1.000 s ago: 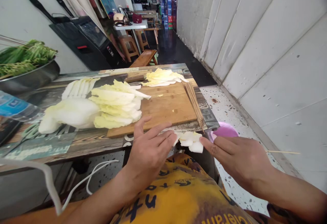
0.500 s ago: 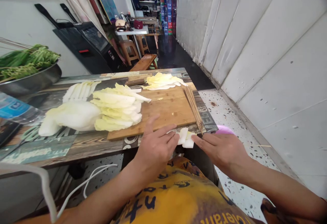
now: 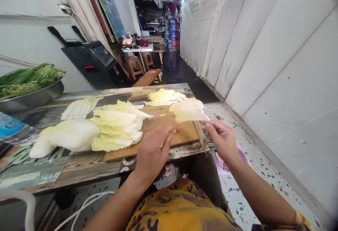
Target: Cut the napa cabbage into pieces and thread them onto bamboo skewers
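Note:
My right hand point(image 3: 221, 138) pinches the near end of some napa cabbage leaf point(image 3: 188, 111), blurred by motion, above the right end of the cutting board. Whether a skewer runs through it I cannot tell. My left hand point(image 3: 154, 148) is over the board's front edge, fingers stretched out, holding nothing. On the wooden cutting board point(image 3: 185, 138) lie cut cabbage strips point(image 3: 118, 123) at the left and a pile of yellow-white leaves point(image 3: 166, 95) at the back. A bundle of thin bamboo skewers point(image 3: 201, 138) lies along its right edge, under the held leaf.
Left of the board lie a large piece of cabbage point(image 3: 74, 134), more cabbage slices point(image 3: 80, 108) and green-handled scissors point(image 3: 19, 155). A metal bowl of greens point(image 3: 34, 92) and a water bottle point(image 3: 13, 129) stand farther left. A pink basin point(image 3: 232, 157) is on the floor at the right.
My right hand has lifted the cabbage from the table's front edge up and forward over the board. My left hand has let go of it and moved left. The view has tilted up.

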Tool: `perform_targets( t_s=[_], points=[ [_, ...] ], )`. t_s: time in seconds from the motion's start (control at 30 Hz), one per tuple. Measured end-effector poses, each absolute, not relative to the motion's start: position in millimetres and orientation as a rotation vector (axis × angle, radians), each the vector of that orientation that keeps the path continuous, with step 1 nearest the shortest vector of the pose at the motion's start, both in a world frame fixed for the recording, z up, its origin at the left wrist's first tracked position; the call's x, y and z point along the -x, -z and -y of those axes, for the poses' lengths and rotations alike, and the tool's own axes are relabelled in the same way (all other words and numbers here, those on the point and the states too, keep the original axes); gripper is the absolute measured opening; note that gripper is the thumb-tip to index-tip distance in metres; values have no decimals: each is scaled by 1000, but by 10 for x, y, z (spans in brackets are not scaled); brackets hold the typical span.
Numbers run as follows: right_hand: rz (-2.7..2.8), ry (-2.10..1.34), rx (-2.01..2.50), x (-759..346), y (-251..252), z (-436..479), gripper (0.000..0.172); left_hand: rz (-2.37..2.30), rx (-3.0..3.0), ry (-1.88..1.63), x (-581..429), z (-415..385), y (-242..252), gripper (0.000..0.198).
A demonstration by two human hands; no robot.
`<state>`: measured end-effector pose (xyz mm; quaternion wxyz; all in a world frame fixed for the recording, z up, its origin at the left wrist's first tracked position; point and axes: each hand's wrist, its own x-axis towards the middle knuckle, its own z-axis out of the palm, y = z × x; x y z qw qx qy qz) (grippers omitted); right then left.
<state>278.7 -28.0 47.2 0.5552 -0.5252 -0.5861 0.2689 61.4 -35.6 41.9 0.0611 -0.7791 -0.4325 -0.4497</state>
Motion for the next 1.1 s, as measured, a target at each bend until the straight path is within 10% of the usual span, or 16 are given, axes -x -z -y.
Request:
perform_targets(
  t_s=[0.6, 1.1],
  points=[
    [2295, -3, 1552, -2176, -7, 206, 23, 1412, 2571, 492, -378, -52, 181, 54],
    [2508, 144, 1549, -2393, 45, 340, 38, 1312, 2687, 415, -375, -46, 214, 63]
  ],
)
